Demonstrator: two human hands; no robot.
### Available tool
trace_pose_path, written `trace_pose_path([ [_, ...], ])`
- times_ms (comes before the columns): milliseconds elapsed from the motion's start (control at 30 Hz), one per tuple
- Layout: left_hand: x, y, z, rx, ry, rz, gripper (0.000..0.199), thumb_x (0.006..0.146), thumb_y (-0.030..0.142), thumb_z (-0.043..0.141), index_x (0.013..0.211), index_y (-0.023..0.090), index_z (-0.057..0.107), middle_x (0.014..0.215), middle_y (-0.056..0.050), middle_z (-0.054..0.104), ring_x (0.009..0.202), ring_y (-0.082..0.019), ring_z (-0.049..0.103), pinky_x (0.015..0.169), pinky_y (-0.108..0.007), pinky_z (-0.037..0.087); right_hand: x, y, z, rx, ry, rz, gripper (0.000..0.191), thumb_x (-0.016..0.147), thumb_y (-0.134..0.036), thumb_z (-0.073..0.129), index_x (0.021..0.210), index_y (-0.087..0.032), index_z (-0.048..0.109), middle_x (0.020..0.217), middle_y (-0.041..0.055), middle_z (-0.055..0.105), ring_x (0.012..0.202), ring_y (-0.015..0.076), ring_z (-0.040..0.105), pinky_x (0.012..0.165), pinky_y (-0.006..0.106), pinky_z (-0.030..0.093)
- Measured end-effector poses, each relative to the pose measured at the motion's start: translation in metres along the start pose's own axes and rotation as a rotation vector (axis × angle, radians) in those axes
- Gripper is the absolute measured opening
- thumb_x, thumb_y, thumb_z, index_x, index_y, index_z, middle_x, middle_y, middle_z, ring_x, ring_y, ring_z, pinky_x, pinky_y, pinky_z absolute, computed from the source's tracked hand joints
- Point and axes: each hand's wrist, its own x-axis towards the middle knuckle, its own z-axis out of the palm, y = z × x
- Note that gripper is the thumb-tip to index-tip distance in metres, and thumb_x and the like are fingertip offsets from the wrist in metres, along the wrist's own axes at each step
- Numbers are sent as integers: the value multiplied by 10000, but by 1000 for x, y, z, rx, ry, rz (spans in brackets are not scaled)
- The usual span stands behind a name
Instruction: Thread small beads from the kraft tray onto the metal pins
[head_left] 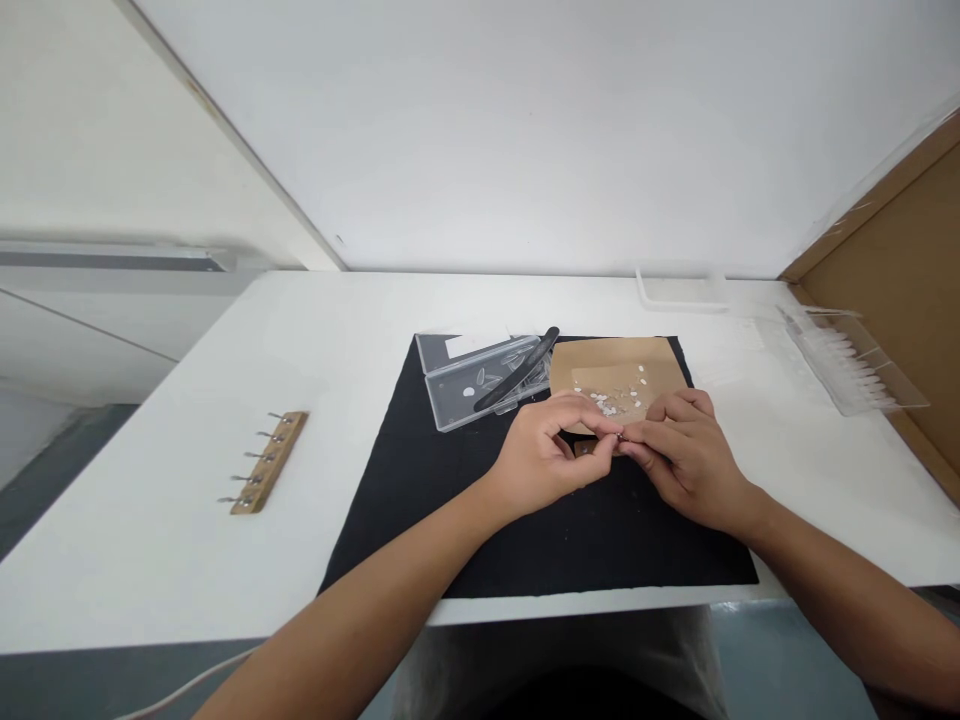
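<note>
My left hand (555,448) and my right hand (686,455) meet over the black mat (450,530), fingertips pinched together. Between them is a tiny dark object (619,437), too small to name. Just behind the fingers lies a sheet of brown paper (622,353) with small white and clear pieces (611,405) scattered on it. A bit of a wooden block (581,449) shows beneath my left fingers, mostly hidden. To the left, an open clear plastic case (454,400) holds clear nail tips, and a dark curved nail file (517,372) rests across it.
On the white table (337,330), a wooden strip with several metal pegs (270,465) stands at the left. A clear tray (682,290) sits at the back, and a clear box of white pieces (847,360) is at the right by a wooden panel (900,230).
</note>
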Motion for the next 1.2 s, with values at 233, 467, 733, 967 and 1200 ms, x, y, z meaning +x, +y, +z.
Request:
trace_pose_path([
  [233, 0, 0, -1, -64, -37, -8, 139, 828, 207, 767, 931, 124, 811, 917, -84, 738, 671, -122, 700, 425, -152, 552, 0, 4, -1, 14, 1, -47, 86, 1056, -243, 621, 1029, -221, 700, 692, -28, 593, 797, 178, 548, 857, 390, 339],
  [467, -1, -1, -3, -153, -96, -105, 206, 876, 282, 773, 1007, 126, 802, 999, -82, 695, 614, -95, 680, 401, -170, 599, 0, 9, -2, 15, 3, -63, 49, 1045, -225, 639, 1036, -225, 686, 737, -19, 606, 805, 176, 553, 847, 391, 341],
  [733, -1, -2, -1, -170, -85, -140, 231, 873, 296, 794, 1014, 114, 797, 1003, -73, 687, 608, -89, 685, 398, -153, 598, -2, 8, -2, 29, -11, -60, 71, 1059, -234, 613, 1038, -218, 678, 751, -14, 612, 803, 174, 556, 848, 397, 342],
  [967, -1, 0, 0, -164, -67, -146, 214, 877, 297, 794, 1004, 125, 808, 988, -68, 689, 623, -84, 677, 403, -144, 594, -1, 9, -2, 10, 4, -67, 60, 1052, -226, 621, 1039, -217, 678, 748, -13, 615, 801, 176, 557, 845, 397, 345],
  [1200, -1, 1, -1, -176, -78, -165, 205, 873, 303, 791, 984, 130, 794, 990, -63, 680, 620, -86, 673, 402, -155, 598, -1, 9, -2, 4, 7, -80, 42, 1044, -224, 635, 1045, -226, 677, 747, -21, 613, 795, 171, 556, 845, 394, 344],
])
